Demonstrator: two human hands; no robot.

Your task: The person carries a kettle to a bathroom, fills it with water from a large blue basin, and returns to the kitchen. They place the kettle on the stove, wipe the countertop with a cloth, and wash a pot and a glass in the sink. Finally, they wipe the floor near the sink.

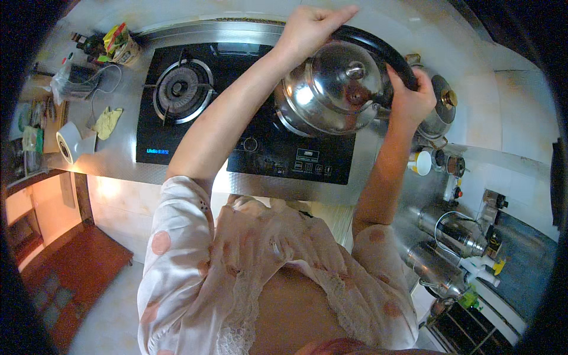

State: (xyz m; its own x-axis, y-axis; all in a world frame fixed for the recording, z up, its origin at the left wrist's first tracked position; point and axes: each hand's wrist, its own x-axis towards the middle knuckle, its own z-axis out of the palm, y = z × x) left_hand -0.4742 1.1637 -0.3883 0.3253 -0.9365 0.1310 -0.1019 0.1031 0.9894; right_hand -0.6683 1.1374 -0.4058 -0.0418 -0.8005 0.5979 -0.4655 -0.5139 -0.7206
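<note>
A shiny stainless-steel kettle [328, 97] with a domed lid and a small metal knob sits over the right burner of a black glass gas hob [253, 106]. Its thick black handle [375, 42] arches along the far right side. My right hand [412, 95] grips the lower right part of that handle, thumb on the inner side. At the handle's upper left end is my left hand [310, 26], fingers curled and thumb stretched to the right. Whether it holds the handle or only rests beside it is hidden. My left forearm crosses the middle of the hob.
The left burner [179, 88] is uncovered. Right of the kettle stands a lidded pot [439, 106], with a white cup [419, 163] and jars nearer me. Metal flasks [437, 268] stand farther right. A tape roll [66, 143], yellow cloth [107, 123] and food packets [122, 46] lie left.
</note>
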